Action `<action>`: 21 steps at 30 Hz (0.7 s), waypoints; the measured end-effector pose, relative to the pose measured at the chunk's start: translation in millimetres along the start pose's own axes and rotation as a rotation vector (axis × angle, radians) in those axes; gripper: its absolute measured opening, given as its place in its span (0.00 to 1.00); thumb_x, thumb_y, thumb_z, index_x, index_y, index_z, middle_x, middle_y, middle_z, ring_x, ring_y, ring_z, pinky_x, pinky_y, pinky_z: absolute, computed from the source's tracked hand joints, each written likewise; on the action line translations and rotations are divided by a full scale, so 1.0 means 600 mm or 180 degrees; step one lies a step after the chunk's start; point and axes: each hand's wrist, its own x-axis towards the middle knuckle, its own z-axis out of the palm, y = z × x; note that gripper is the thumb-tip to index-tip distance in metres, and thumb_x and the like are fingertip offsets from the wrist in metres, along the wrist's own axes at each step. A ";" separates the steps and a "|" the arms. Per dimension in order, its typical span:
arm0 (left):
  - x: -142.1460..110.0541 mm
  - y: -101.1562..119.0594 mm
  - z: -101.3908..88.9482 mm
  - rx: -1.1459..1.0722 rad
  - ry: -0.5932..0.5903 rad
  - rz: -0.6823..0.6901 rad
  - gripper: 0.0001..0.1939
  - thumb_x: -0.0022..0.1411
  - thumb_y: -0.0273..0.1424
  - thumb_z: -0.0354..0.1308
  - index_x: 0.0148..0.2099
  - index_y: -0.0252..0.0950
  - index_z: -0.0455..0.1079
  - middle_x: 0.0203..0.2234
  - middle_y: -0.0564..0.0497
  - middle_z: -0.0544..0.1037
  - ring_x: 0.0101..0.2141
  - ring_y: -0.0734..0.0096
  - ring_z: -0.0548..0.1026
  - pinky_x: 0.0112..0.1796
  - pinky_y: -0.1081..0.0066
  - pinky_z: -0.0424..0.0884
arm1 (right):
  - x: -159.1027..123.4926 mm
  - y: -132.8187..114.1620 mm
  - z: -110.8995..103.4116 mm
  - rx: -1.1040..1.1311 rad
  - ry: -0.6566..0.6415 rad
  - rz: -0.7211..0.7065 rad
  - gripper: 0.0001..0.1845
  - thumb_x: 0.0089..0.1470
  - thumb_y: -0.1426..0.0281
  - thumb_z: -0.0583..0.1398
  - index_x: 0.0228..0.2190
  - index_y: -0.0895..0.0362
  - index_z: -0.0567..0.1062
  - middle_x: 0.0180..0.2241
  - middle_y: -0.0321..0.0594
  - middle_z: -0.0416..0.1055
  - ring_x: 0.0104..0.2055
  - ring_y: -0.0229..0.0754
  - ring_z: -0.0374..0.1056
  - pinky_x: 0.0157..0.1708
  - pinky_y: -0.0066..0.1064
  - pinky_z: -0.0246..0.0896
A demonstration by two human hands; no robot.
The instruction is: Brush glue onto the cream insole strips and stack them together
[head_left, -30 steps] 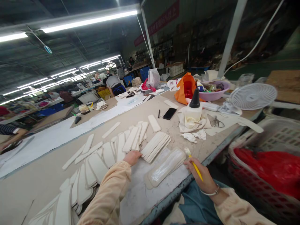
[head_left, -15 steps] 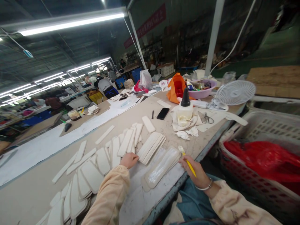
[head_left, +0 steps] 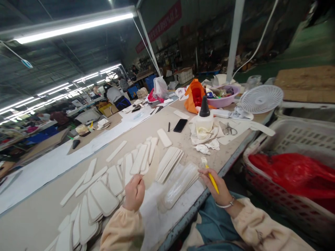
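My left hand point(head_left: 134, 192) is closed, thumb and finger pinched on the near end of a blurred beige strip point(head_left: 151, 166), tilted up beside the fanned stack of strips point(head_left: 169, 161). In my right hand point(head_left: 218, 188) is a yellow-handled brush point(head_left: 213, 180), its whitish bristles pointing away from me. Just left of that hand lies a pile of rounded strips point(head_left: 180, 184) with a shiny wet-looking top, on whitish sheeting point(head_left: 154, 200). Many more off-white strips point(head_left: 103, 197) spread in overlapping rows left of my left hand.
A white bottle with black cone top point(head_left: 204, 118) stands on cloth, near crumpled tissue point(head_left: 202, 149), scissors point(head_left: 229, 129) and a phone point(head_left: 180, 125). Behind are an orange bag point(head_left: 192, 99), a purple basin point(head_left: 222, 101) and a white fan point(head_left: 261, 99). A plastic basket point(head_left: 293, 195) adjoins the table edge.
My left hand has drawn back from the fanned stack toward me and left, with a beige strip now raised in it. My right hand keeps the brush in nearly the same place.
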 end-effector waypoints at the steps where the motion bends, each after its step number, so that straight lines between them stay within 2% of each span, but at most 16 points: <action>1: -0.026 0.020 -0.002 -0.0268 -0.0064 0.0113 0.19 0.66 0.35 0.35 0.30 0.37 0.63 0.25 0.50 0.69 0.29 0.69 0.69 0.32 0.72 0.66 | 0.002 0.002 0.001 0.0264 0.0047 0.0108 0.13 0.59 0.58 0.55 0.39 0.53 0.65 0.47 0.48 0.73 0.44 0.46 0.73 0.44 0.37 0.70; 3: -0.077 0.061 0.008 -0.1406 -0.0246 0.0280 0.18 0.66 0.37 0.39 0.29 0.37 0.64 0.24 0.50 0.69 0.27 0.70 0.68 0.30 0.72 0.64 | 0.004 0.004 0.003 0.0831 0.0062 0.0382 0.15 0.58 0.55 0.56 0.39 0.53 0.62 0.51 0.51 0.70 0.47 0.47 0.72 0.44 0.40 0.70; 5: -0.122 0.095 0.032 -0.2201 -0.0433 0.0133 0.17 0.66 0.37 0.42 0.29 0.37 0.65 0.25 0.50 0.69 0.27 0.70 0.67 0.30 0.71 0.64 | 0.003 0.003 0.002 0.1268 -0.0045 0.0656 0.18 0.57 0.53 0.57 0.39 0.52 0.60 0.54 0.52 0.67 0.47 0.48 0.72 0.42 0.41 0.72; 8: -0.172 0.118 0.073 -0.2861 -0.0602 -0.0360 0.18 0.65 0.39 0.43 0.28 0.36 0.64 0.25 0.50 0.68 0.28 0.69 0.67 0.30 0.70 0.64 | -0.005 -0.003 -0.001 0.1553 -0.0359 0.0942 0.20 0.56 0.53 0.58 0.40 0.52 0.58 0.56 0.54 0.64 0.46 0.49 0.73 0.40 0.41 0.73; 10: -0.192 0.118 0.092 -0.3189 -0.0622 -0.0655 0.18 0.64 0.41 0.44 0.28 0.36 0.64 0.25 0.50 0.68 0.29 0.68 0.66 0.31 0.70 0.64 | -0.011 -0.005 -0.002 0.1500 -0.0508 0.0921 0.19 0.56 0.55 0.59 0.40 0.52 0.58 0.57 0.54 0.63 0.46 0.49 0.73 0.41 0.42 0.72; 13: -0.207 0.111 0.106 -0.3682 -0.0500 -0.0955 0.18 0.62 0.43 0.48 0.27 0.35 0.65 0.26 0.49 0.68 0.30 0.67 0.67 0.34 0.69 0.65 | -0.014 -0.004 0.001 0.1141 -0.0594 0.0626 0.19 0.55 0.57 0.60 0.39 0.51 0.58 0.56 0.53 0.64 0.51 0.49 0.69 0.49 0.46 0.67; 16: -0.207 0.105 0.108 -0.3966 -0.0428 -0.1384 0.19 0.58 0.45 0.52 0.27 0.34 0.66 0.26 0.49 0.68 0.29 0.67 0.66 0.32 0.69 0.64 | -0.010 -0.001 0.007 0.0871 -0.0787 0.0559 0.20 0.54 0.57 0.61 0.39 0.51 0.57 0.56 0.52 0.64 0.54 0.49 0.67 0.50 0.47 0.66; 18: -0.204 0.106 0.109 -0.3928 -0.0444 -0.1617 0.20 0.58 0.47 0.52 0.28 0.34 0.67 0.25 0.49 0.69 0.28 0.67 0.65 0.30 0.70 0.64 | -0.007 0.000 0.010 0.0734 -0.0878 0.0635 0.20 0.54 0.57 0.61 0.39 0.51 0.57 0.57 0.52 0.63 0.52 0.48 0.68 0.48 0.45 0.68; 21: -0.202 0.112 0.108 -0.3544 -0.0411 -0.1670 0.21 0.60 0.48 0.50 0.29 0.35 0.68 0.23 0.48 0.69 0.26 0.67 0.66 0.27 0.71 0.63 | -0.007 -0.003 0.010 0.0411 -0.0932 0.0657 0.19 0.55 0.59 0.60 0.40 0.51 0.56 0.57 0.52 0.62 0.46 0.45 0.71 0.47 0.44 0.68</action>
